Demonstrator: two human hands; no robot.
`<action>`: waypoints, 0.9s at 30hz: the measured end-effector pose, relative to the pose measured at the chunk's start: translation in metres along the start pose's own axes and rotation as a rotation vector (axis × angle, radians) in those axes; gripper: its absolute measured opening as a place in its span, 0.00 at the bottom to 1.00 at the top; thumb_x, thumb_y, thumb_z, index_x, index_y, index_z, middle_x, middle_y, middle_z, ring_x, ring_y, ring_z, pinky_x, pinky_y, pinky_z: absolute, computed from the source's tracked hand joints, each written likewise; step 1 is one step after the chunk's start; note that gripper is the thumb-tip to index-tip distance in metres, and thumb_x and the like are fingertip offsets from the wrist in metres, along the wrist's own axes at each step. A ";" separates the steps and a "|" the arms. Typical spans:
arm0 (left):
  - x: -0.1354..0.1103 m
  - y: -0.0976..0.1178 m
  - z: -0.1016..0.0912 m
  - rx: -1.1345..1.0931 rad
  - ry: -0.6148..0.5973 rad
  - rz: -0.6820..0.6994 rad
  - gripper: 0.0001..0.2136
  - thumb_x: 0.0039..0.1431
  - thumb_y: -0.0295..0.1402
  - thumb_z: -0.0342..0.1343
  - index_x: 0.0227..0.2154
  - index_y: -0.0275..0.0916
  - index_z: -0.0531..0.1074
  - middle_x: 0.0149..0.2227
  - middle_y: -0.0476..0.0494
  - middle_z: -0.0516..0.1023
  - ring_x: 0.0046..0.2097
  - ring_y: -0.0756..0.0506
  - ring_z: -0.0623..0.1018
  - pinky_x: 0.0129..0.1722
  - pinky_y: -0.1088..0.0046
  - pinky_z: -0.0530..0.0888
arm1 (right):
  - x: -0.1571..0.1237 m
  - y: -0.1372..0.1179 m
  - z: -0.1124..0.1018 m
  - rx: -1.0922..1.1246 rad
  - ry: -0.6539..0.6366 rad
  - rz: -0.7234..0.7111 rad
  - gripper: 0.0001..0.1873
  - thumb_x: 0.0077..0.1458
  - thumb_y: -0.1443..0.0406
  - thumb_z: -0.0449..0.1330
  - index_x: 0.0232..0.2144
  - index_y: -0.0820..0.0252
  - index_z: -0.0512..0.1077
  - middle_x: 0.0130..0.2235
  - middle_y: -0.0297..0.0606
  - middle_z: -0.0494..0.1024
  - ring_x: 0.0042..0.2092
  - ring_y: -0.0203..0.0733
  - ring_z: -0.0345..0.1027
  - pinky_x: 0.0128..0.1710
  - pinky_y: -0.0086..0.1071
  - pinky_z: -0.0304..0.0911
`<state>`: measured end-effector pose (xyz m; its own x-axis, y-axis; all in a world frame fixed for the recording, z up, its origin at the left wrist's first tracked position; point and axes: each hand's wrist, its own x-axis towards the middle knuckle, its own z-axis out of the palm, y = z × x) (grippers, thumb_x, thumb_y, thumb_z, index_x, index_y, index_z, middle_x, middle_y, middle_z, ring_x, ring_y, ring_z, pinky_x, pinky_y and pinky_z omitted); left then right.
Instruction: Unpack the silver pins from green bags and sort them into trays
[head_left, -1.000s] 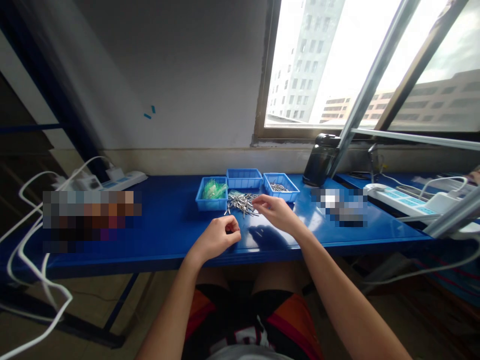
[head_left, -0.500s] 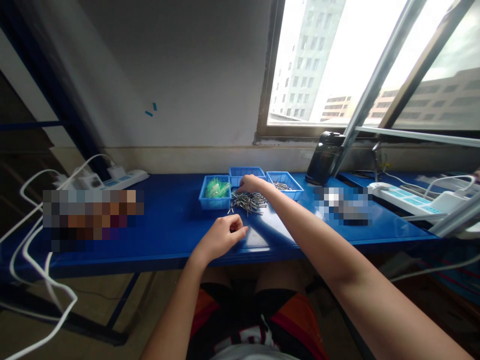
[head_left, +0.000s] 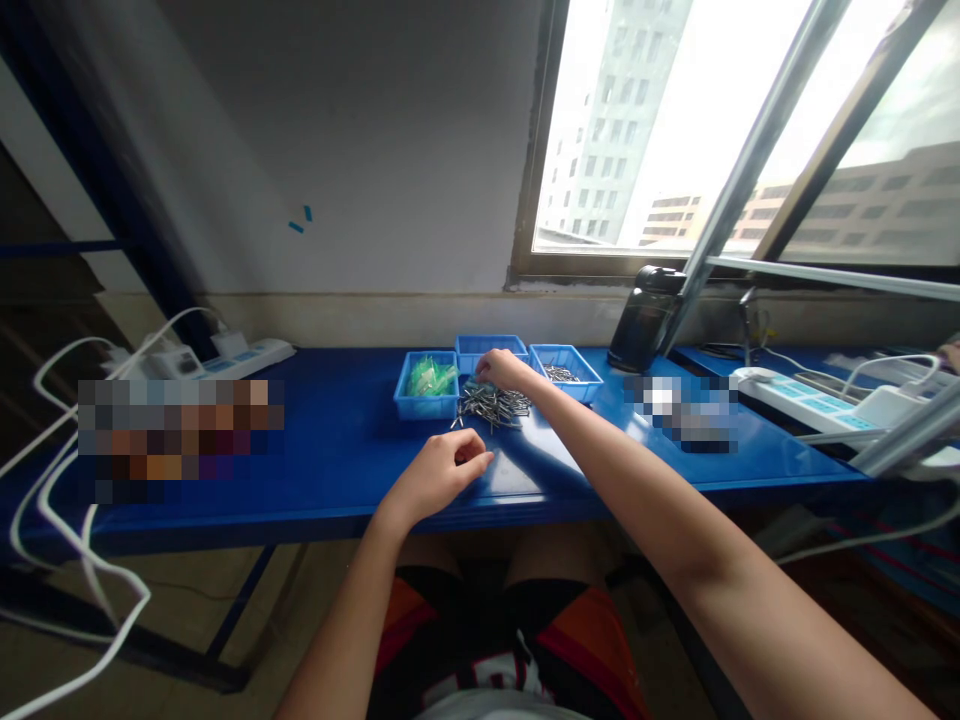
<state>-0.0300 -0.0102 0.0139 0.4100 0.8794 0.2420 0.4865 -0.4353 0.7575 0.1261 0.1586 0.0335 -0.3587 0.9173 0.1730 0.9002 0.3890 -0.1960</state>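
Observation:
My right hand (head_left: 501, 368) reaches over a loose pile of thin metal fasteners (head_left: 493, 407), which look like screws or nails. Its fingers are bent down and closed at the pile's far side, in front of the back blue bin (head_left: 491, 345); the fingertips are hidden. Nearer the table's front edge, my left hand (head_left: 446, 468) is curled, thumb pointing right, and whatever it holds cannot be made out. Left of the pile stands a blue bin (head_left: 427, 408) with green, partly see-through plastic pieces (head_left: 431, 377). Another blue bin (head_left: 585, 388) on the right contains small metal fasteners (head_left: 560, 373).
The blue table (head_left: 330, 450) runs along a wall under a window. A black bottle (head_left: 645, 318) stands at the back right. Power strips (head_left: 817, 398) and white cables (head_left: 67, 520) lie at both sides. Two blurred-out patches cover things on the table.
The view has shifted very slightly. My right hand stays over the far side of the pile with only a small movement. My left hand keeps its curled pose.

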 end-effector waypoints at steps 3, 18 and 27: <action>0.000 0.001 0.000 0.003 0.002 -0.008 0.13 0.55 0.41 0.47 0.26 0.37 0.69 0.26 0.48 0.73 0.30 0.48 0.71 0.31 0.74 0.66 | -0.008 -0.002 -0.011 0.001 0.090 -0.034 0.14 0.53 0.65 0.60 0.43 0.62 0.75 0.41 0.44 0.78 0.43 0.45 0.71 0.41 0.28 0.61; 0.011 0.000 0.009 -0.013 0.064 -0.080 0.18 0.53 0.45 0.52 0.41 0.38 0.72 0.33 0.45 0.76 0.35 0.45 0.74 0.35 0.72 0.68 | -0.143 -0.022 -0.016 0.361 0.491 -0.128 0.10 0.57 0.64 0.54 0.41 0.58 0.71 0.33 0.38 0.74 0.30 0.38 0.65 0.33 0.30 0.60; 0.007 0.003 0.013 0.067 -0.009 0.040 0.11 0.57 0.37 0.48 0.28 0.38 0.72 0.28 0.49 0.75 0.31 0.48 0.72 0.31 0.75 0.65 | -0.168 -0.015 0.003 0.688 0.284 -0.046 0.11 0.55 0.58 0.54 0.27 0.59 0.65 0.25 0.31 0.67 0.28 0.35 0.61 0.27 0.27 0.57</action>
<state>-0.0155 -0.0076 0.0100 0.4368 0.8595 0.2656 0.5203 -0.4822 0.7048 0.1725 -0.0009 0.0047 -0.2304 0.8778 0.4199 0.4942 0.4773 -0.7266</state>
